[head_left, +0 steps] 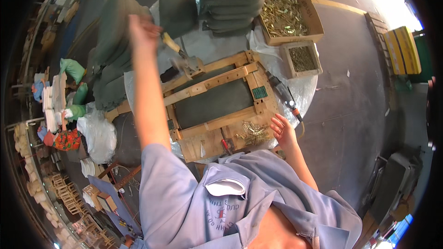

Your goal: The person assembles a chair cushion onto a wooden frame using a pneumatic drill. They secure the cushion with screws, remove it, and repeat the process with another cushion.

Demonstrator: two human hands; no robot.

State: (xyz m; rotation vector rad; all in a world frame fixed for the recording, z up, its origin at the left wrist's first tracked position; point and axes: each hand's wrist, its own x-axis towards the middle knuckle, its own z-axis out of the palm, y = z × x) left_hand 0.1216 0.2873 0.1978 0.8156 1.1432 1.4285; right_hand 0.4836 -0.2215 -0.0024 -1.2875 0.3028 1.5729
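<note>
My left hand [144,30] is stretched far forward over the stack of dark grey-green padded panels [113,32] at the far left. It is smeared by motion, and whether its fingers grip a panel is unclear. Close by is a tool with a yellow handle [170,42]. My right hand [282,129] hovers near the bench's right edge with fingers loosely apart and nothing in them. Beside it lies a pile of brass-coloured fasteners [254,132]. In front of me a wooden jig frame [210,83] surrounds one dark panel [214,103].
A corded power screwdriver [282,90] lies right of the jig. Beyond it stand a cardboard box [314,16] of brass fasteners and a small box [315,68] of dark small parts. Another panel stack [230,2] is at the back. A red-handled tool [225,144] lies nearest me.
</note>
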